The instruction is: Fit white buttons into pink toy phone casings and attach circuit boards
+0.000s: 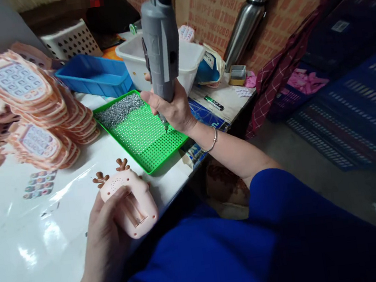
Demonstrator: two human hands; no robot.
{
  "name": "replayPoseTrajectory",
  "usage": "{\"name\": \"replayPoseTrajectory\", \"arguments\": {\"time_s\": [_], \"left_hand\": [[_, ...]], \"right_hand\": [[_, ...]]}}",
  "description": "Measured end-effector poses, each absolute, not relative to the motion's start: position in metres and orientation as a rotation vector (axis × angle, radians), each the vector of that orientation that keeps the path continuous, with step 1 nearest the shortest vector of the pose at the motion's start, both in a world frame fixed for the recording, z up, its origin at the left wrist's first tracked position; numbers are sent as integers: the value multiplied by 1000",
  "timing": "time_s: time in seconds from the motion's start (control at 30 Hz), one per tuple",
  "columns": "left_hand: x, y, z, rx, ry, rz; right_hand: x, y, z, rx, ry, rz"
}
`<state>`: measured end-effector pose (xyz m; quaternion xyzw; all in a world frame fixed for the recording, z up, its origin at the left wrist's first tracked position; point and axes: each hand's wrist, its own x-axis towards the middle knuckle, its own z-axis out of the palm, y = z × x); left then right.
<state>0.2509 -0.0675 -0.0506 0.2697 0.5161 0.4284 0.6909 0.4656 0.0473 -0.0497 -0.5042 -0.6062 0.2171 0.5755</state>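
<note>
My left hand (106, 221) grips a pale pink toy phone (142, 193) with brown antlers, its back facing up. The thumb lies across the back beside the uncovered battery compartment (135, 210); several screw holes dot the casing. In my right hand (175, 108) is a grey electric screwdriver (160, 47), held upright with its bit pointing down. That bit hangs over a green perforated tray (149, 162), where a heap of small silver screws (120, 111) lies along the far side. Whether a screw sits on the bit is too small to tell.
Stacked peach toy-phone front shells (21, 82) stand at the left, near a small sheet of coloured pieces (39, 184). Behind the tray are a blue bin (96, 76) and a white basket (130, 58). A steel flask (248, 19) leans against cardboard at the back right.
</note>
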Motion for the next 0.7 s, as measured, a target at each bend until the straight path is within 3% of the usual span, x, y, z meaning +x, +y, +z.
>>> {"name": "replayPoseTrajectory", "arguments": {"time_s": [0.37, 0.7], "left_hand": [[255, -69, -56, 614, 1093, 1048], [255, -70, -57, 645, 1048, 1073]], "right_hand": [[401, -18, 20, -1056, -1428, 524], [370, -33, 12, -998, -1467, 834]]}}
